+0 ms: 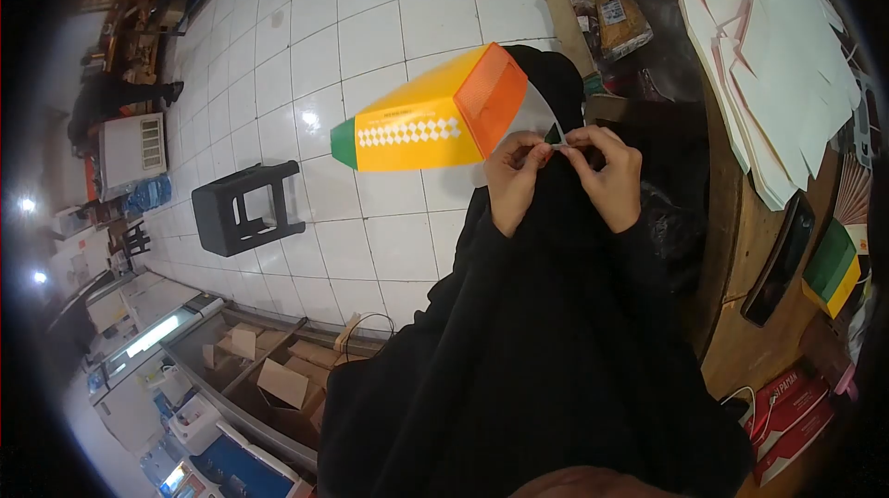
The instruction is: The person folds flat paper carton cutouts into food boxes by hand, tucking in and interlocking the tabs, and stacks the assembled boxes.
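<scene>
A printed yellow, orange and green paper carton (407, 138) with a row of white diamonds extends leftward over the floor. Its green end points left, and a white edge lies near my fingers. My left hand (515, 181) pinches the edge between thumb and fingers. Close beside it, my right hand (607, 169) pinches the same edge with thumb and forefinger. A small dark green bit shows between the fingertips. Both hands are above my black-clothed lap (574, 313). The exact fold under the fingertips is too small to make out.
A black stool (243, 211) stands on white floor tiles (370, 266). To the right, a wooden table (732, 257) holds white paper sheets (778, 81), a phone (780, 262), another green-yellow carton (833, 266) and red boxes (787, 415). Cardboard boxes (282, 382) fill a case at lower left.
</scene>
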Available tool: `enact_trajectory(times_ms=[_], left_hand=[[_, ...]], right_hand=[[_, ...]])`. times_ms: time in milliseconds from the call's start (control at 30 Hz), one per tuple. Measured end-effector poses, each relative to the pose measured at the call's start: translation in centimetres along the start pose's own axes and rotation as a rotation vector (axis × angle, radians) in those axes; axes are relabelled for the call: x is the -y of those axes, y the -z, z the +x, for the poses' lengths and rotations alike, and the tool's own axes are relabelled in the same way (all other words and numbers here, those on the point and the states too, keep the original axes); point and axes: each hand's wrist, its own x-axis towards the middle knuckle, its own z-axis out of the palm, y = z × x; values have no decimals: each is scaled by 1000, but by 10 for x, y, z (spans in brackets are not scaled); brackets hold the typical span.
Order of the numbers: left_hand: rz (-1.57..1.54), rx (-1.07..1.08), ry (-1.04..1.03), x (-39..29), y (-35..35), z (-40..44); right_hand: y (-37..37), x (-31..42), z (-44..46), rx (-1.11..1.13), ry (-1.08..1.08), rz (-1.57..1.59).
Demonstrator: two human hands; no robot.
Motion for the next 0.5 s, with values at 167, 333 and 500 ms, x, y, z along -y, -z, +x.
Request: enact_trajectory(times_ms=[167, 333, 500], left_hand=[[-12, 48, -21, -3, 2, 1], [2, 112, 30, -9, 5, 7], [86, 154, 46, -12, 7, 12]], right_hand=[[3, -3, -2, -24, -4, -5], [-2, -9, -1, -12, 39, 42], [-1, -14, 2, 8, 41, 59]])
